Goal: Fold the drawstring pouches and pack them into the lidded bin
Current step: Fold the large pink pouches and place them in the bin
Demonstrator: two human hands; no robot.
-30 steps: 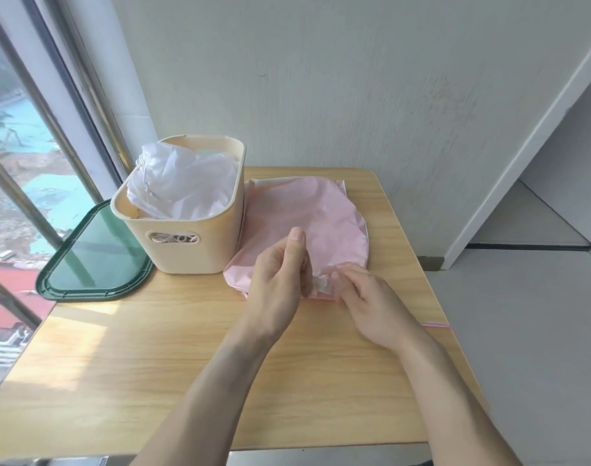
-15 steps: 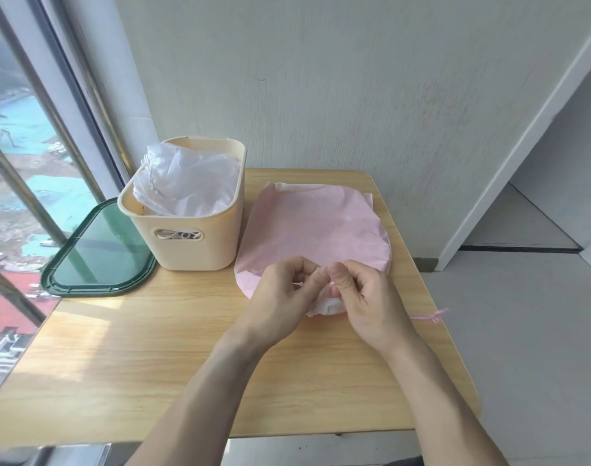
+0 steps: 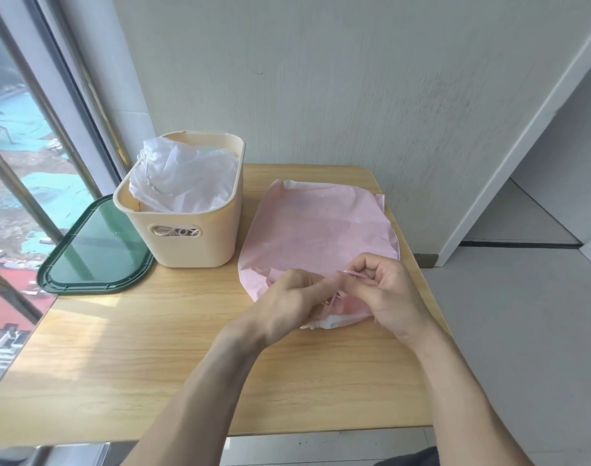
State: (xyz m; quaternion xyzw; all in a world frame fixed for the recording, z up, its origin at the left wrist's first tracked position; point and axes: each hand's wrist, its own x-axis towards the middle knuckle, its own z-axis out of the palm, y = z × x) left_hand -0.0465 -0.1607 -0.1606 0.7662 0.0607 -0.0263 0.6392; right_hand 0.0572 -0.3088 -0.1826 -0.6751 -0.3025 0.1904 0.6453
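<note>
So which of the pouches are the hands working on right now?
The pink pouch, lying flat on the table beside the bin. Both hands pinch its drawstring; the white pouch sits crumpled inside the bin, untouched.

bright daylight fr window [image 3: 24,169] left | glare on table [image 3: 85,331] | edges warped

A single head-worn camera looks forward and steeply down, close over the wooden table [image 3: 125,348].

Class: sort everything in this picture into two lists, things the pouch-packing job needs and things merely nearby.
Needed:
flat pink drawstring pouch
thin pink drawstring
cream plastic bin
crumpled white pouches
dark green bin lid
left hand
right hand

Nearby:
light wooden table
window
</note>
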